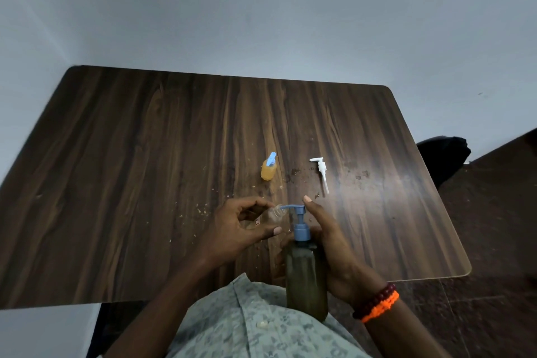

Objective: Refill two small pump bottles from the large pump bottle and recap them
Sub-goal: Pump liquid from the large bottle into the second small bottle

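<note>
Left hand (pixel 241 225): fingers curled round a small clear bottle (pixel 268 216), thumb below, holding it tilted with its open neck turned toward the right.
Small clear bottle: uncapped, looks nearly empty; a label patch shows on its side. Its mouth sits just at the tip of the large bottle's blue spout.
Right hand (pixel 328 238): wraps the upper part of the large pump bottle (pixel 306 276) from the right, fingers grasping behind its shoulder; one straight finger lies along the blue pump head (pixel 299 219), its tip beside the top of the pump.
Large pump bottle: dark, olive-tinted body, upright, close to the person at the near edge of the tabletop (pixel 145 183). Whether its base rests on the tabletop or on the lap I cannot tell.
Second small bottle (pixel 268 167): filled with orange-yellow liquid, blue pump fitted, standing further out on the tabletop, left of centre, apart from both hands.
Loose white pump (pixel 321 173): lying flat on the tabletop with its dip tube pointing toward the person, right of the orange bottle and well apart from it.
Tabletop surface: dark wood grain, with crumbs and wet-looking smears between the bottles.
Wrist: red and orange bead bracelets (pixel 377 301) on the right arm.
Clothing: patterned grey shirt (pixel 247 322) at bottom edge.
</note>
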The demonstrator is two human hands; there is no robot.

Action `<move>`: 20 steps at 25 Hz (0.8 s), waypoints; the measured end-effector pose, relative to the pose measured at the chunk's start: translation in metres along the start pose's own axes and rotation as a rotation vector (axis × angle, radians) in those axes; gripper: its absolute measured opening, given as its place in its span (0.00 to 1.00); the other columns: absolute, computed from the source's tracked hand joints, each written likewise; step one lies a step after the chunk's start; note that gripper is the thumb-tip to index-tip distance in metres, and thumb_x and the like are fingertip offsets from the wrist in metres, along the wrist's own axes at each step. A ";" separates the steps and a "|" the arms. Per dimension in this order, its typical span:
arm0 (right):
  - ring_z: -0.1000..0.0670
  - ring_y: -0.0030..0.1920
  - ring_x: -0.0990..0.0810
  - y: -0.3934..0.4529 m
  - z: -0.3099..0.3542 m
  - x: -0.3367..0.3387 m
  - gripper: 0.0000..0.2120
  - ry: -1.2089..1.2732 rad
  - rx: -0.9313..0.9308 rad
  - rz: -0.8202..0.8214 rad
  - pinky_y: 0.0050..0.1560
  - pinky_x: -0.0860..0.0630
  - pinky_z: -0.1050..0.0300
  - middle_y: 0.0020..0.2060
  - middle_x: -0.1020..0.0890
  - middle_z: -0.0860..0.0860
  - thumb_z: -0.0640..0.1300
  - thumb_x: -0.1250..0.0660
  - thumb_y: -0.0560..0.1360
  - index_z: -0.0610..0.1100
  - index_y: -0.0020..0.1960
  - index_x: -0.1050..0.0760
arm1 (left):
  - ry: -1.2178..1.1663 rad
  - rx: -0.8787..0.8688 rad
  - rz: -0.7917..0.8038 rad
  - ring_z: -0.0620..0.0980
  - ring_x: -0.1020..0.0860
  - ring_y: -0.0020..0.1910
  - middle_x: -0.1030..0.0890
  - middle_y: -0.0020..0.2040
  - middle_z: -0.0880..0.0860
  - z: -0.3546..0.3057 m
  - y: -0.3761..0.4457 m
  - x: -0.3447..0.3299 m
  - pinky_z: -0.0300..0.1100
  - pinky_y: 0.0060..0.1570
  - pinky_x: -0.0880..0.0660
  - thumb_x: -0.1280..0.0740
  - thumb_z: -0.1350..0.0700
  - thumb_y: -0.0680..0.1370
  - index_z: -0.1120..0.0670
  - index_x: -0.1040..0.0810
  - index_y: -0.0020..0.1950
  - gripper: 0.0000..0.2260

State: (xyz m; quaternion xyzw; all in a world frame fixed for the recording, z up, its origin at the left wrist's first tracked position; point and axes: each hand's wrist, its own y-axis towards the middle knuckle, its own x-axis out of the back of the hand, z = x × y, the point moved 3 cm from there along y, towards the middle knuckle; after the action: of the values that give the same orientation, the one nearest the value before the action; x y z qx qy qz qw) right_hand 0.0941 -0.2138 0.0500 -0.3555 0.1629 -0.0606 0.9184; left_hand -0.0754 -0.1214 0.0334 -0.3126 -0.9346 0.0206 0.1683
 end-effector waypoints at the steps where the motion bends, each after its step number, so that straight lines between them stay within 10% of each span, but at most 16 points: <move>1: 0.45 0.40 0.14 0.000 0.000 -0.001 0.36 0.024 -0.025 0.033 0.42 0.17 0.52 0.44 0.13 0.40 0.70 0.44 0.78 0.40 0.59 0.17 | -0.001 0.001 0.004 0.42 0.15 0.57 0.12 0.56 0.44 -0.001 0.000 0.000 0.51 0.64 0.18 0.20 0.54 0.74 0.48 0.14 0.60 0.14; 20: 0.48 0.31 0.15 0.001 -0.004 -0.003 0.34 -0.027 0.053 -0.033 0.33 0.18 0.55 0.33 0.14 0.44 0.71 0.46 0.78 0.45 0.45 0.13 | -0.070 -0.045 0.012 0.48 0.14 0.57 0.12 0.55 0.48 -0.005 0.000 -0.006 0.59 0.59 0.16 0.20 0.56 0.75 0.52 0.13 0.59 0.14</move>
State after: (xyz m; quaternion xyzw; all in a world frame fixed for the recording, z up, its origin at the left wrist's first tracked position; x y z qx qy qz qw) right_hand 0.0899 -0.2149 0.0468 -0.3346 0.1429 -0.0754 0.9284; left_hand -0.0689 -0.1253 0.0357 -0.3212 -0.9382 0.0118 0.1281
